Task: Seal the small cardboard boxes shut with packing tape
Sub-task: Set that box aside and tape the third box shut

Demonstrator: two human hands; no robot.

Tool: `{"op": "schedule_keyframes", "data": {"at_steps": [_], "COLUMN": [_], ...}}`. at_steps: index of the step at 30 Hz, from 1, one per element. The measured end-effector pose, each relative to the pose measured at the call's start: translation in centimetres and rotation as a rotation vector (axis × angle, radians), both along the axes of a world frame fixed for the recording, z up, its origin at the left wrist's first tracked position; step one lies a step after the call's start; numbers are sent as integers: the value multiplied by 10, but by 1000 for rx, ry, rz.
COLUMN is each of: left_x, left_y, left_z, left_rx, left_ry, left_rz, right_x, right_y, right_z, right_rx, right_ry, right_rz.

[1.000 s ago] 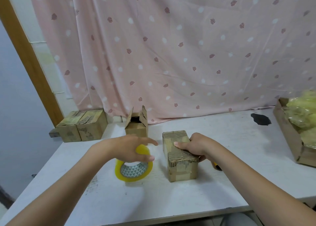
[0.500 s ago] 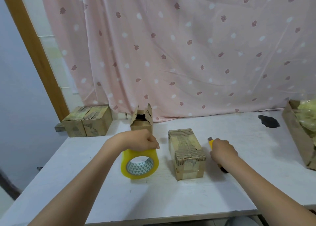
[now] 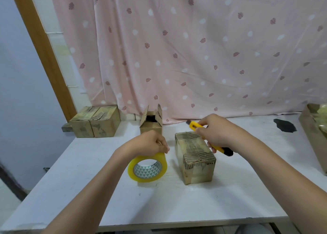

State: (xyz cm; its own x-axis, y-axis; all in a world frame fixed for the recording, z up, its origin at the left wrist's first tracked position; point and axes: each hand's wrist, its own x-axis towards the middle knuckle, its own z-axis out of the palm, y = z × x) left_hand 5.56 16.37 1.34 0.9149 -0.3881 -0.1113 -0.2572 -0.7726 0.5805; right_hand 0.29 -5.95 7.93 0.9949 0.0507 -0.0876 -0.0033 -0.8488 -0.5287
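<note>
Gripping tape roll (image 3: 147, 168) — left hand (image 3: 147, 143), right hand (image 3: 215, 130) — knife (image 3: 209, 138), no legible labels

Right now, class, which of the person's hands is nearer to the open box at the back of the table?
Left. The left hand grips the tape roll just in front of the open box. The right hand, holding the yellow utility knife, is off to its right.

A yellow tape roll (image 3: 147, 168) with a triangle-patterned core, brown boxes (image 3: 194, 158), a yellow-black knife (image 3: 208, 138) and a pink leaf-printed curtain (image 3: 194, 47) are noted.
</note>
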Motion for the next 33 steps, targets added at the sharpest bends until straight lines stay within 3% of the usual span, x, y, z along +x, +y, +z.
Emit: {"op": "schedule_keyframes", "data": {"at_steps": [8,33], "left_x": [-2,-4], "left_y": [2,0], "left_z": [-6,-11], "left_rx": [-64,-19], "left_ry": [-9,-66], "left_rz": [49,80], "right_x": [-16,-10], "right_y": [34,67], "right_z": [12,5], "right_rx": [-327,-558], "right_ry": [183,231], "right_rz": [188,260]}}
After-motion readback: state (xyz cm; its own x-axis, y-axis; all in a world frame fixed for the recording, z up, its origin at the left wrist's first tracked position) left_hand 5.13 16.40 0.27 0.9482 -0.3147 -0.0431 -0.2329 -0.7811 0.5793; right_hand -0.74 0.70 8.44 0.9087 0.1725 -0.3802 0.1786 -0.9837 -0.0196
